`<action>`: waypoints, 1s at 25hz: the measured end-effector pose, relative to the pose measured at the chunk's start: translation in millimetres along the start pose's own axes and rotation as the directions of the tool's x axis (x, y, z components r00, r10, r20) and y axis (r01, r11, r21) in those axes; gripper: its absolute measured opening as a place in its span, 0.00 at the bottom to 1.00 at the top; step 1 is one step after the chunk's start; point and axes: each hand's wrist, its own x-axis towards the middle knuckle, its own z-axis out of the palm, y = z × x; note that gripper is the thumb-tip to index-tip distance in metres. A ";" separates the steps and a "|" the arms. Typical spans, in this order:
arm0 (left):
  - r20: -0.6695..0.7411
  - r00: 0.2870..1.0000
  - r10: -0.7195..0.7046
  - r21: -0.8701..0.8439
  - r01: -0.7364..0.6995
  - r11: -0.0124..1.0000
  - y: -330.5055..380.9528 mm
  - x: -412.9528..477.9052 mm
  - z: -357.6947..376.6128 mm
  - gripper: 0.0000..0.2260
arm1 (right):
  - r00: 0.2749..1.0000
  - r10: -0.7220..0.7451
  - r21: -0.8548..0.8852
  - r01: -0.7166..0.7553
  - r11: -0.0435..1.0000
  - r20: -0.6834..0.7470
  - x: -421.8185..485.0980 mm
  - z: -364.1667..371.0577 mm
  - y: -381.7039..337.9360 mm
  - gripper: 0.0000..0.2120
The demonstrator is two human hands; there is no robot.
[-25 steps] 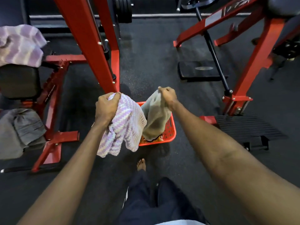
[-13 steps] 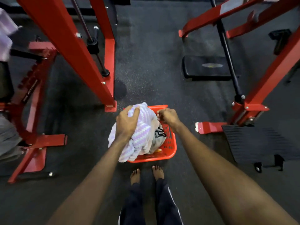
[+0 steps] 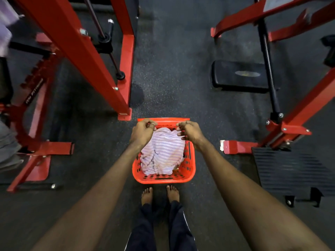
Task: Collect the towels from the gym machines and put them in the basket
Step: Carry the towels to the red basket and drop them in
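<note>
An orange-red plastic basket [image 3: 188, 171] stands on the floor just ahead of my bare feet. A purple-and-white striped towel [image 3: 163, 153] lies bunched inside it and fills most of it. The grey towel is hidden under it. My left hand [image 3: 143, 132] and my right hand [image 3: 190, 132] hover over the basket's far end with their fingers curled. The right hand's fingertips touch the towel's far edge. I cannot tell whether either hand still pinches the cloth.
Red machine frames stand close on both sides: a slanted post [image 3: 94, 69] at the left, a frame foot [image 3: 237, 146] and a black ribbed footplate [image 3: 293, 169] at the right. A black pad [image 3: 239, 75] lies ahead on the right. More towels [image 3: 7, 144] hang at the far left edge.
Both towels went down into the basket, the grey one first and the striped one on top of it. My hands have come together over the basket's far rim. My view has tilted further down.
</note>
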 end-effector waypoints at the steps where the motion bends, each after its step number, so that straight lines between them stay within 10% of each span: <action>1: -0.004 1.000 0.023 -0.009 -0.023 1.000 6.6 -1.7 -10.0 0.08 | 1.000 -0.017 -0.004 0.017 1.000 0.003 -8.6 1.6 -15.6 0.09; 14: -0.378 0.925 0.033 -0.196 -0.115 0.974 20.1 -162.8 -186.7 0.09 | 0.886 -0.218 -0.258 0.342 0.903 0.410 -147.0 156.3 -150.8 0.10; 20: -0.688 0.692 -0.217 -0.364 -0.070 0.929 -58.0 -332.8 -265.9 0.09 | 0.631 -0.160 -0.299 0.557 0.775 0.759 -270.3 295.5 -151.7 0.08; 25: -0.826 0.329 -0.458 -0.507 -0.080 0.858 -129.6 -526.3 -288.8 0.09 | 0.293 0.019 -0.222 0.680 0.699 0.956 -442.6 397.6 -84.9 0.08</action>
